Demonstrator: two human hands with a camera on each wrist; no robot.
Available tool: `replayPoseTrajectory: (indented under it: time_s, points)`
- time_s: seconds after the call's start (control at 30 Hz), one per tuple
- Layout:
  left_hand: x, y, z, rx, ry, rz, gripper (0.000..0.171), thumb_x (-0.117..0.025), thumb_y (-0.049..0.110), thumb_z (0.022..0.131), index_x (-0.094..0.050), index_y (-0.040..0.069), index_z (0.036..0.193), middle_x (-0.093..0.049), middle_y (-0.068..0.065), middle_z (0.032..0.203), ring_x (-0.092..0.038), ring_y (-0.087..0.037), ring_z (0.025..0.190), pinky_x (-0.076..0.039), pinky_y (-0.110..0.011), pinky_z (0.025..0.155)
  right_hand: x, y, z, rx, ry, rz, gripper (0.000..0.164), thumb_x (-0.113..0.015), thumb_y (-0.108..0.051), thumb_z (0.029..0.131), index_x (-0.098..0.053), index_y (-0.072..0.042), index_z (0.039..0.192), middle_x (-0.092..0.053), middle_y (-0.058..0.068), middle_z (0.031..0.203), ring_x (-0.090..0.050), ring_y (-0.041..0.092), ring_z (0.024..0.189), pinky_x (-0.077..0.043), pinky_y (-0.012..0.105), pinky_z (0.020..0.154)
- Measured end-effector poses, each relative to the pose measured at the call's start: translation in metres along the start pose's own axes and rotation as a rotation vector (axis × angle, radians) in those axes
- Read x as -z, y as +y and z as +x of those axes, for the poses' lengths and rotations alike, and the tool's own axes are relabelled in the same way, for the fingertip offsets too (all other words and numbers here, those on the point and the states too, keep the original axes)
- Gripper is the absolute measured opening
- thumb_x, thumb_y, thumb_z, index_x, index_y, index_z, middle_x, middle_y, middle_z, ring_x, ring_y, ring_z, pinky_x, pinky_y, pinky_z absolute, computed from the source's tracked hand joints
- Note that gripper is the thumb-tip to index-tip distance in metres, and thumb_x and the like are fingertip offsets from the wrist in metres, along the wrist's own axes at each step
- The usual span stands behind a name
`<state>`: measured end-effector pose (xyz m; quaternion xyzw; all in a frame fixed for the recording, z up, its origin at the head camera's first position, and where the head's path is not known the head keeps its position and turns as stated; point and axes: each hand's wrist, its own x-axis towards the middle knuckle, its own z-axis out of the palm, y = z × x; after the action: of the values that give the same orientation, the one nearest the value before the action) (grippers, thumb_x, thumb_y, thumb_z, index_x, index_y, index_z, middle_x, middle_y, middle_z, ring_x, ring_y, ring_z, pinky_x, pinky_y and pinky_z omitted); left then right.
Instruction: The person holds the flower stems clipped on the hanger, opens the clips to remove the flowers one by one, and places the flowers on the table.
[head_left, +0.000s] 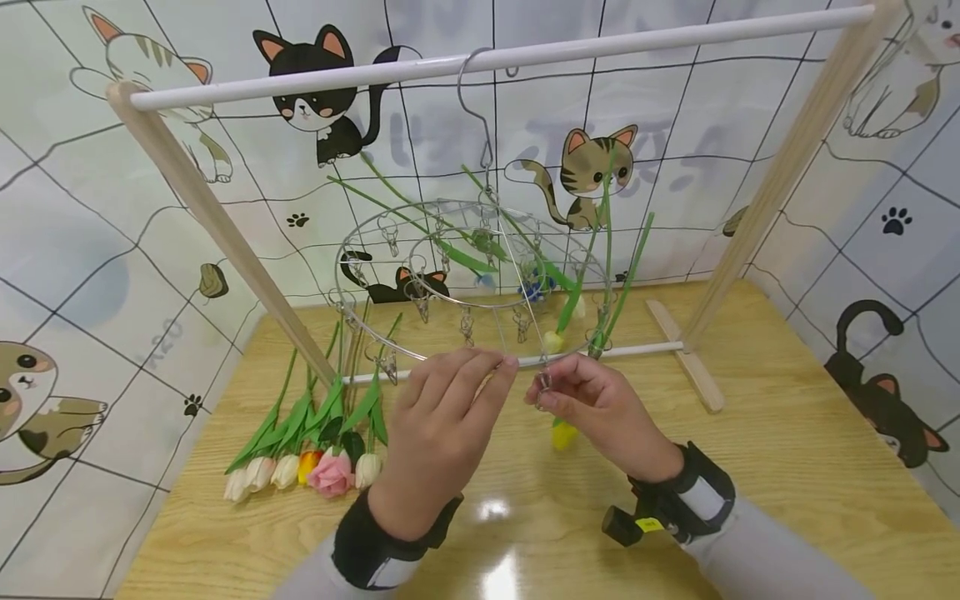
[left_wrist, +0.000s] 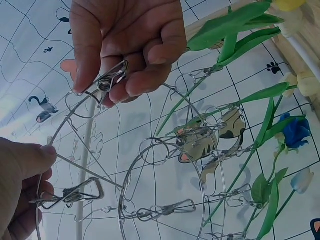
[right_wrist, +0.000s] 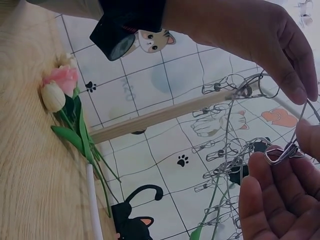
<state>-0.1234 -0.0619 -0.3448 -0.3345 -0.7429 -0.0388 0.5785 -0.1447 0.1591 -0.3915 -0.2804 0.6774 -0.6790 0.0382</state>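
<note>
A round wire clip hanger with two rings and several metal clips hangs by its hook from a white rod. My left hand pinches the outer ring's wire at the front, thumb against it in the left wrist view. Just to the right, my right hand holds a small metal clip between thumb and fingers, by the ring's edge. No stem shows in that clip. Artificial flowers hang head down from other clips, among them a blue rose and a yellow tulip, partly behind my right hand.
A wooden rack with a white top rod and a lower white rod stands on the wood-grain table. At left lie several white tulips, an orange-yellow one and a pink rose. A cat-patterned backdrop surrounds the table.
</note>
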Motion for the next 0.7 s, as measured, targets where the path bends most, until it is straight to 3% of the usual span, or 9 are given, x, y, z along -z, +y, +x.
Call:
replayPoseTrajectory:
  time_s: [0.2,0.33,0.5,0.7]
  points:
    - [-0.001,-0.002,-0.003,0.010,0.016,0.004,0.014,-0.066,0.007,0.100,-0.078,0.012,0.105,-0.074,-0.001,0.097,-0.067,-0.019,0.091,-0.052,-0.030,0.082,0.002,0.000,0.001,-0.006,0.010,-0.082,0.014,-0.062,-0.002,0.102,-0.061,0.001,0.116,-0.072,0.004,0.112,-0.071,0.014,0.106,-0.060,0.026,0.094]
    - [-0.001,-0.004,-0.004,0.021,0.015,-0.008,0.012,-0.066,0.008,0.101,-0.077,0.011,0.103,-0.073,-0.002,0.097,-0.065,-0.020,0.090,-0.051,-0.031,0.082,0.011,-0.006,0.001,-0.022,-0.003,-0.270,0.016,-0.063,-0.008,0.103,-0.065,-0.005,0.119,-0.073,0.006,0.112,-0.071,0.012,0.104,-0.060,0.027,0.091]
    - [0.002,-0.010,-0.008,0.041,0.022,-0.031,0.010,-0.068,0.006,0.099,-0.076,0.009,0.104,-0.073,-0.004,0.099,-0.065,-0.022,0.093,-0.052,-0.034,0.084,0.031,-0.024,0.000,-0.070,-0.089,-0.509,0.016,-0.065,-0.016,0.104,-0.068,-0.016,0.119,-0.073,-0.005,0.107,-0.068,0.011,0.099,-0.058,0.028,0.085]
    - [0.003,-0.021,-0.015,0.056,0.039,-0.051,0.015,-0.064,-0.001,0.099,-0.075,0.005,0.107,-0.073,-0.008,0.100,-0.066,-0.026,0.095,-0.056,-0.037,0.088,0.063,-0.042,-0.006,-0.120,-0.168,-0.602,0.010,-0.063,-0.019,0.105,-0.069,-0.018,0.113,-0.072,-0.006,0.108,-0.068,0.012,0.099,-0.059,0.026,0.083]
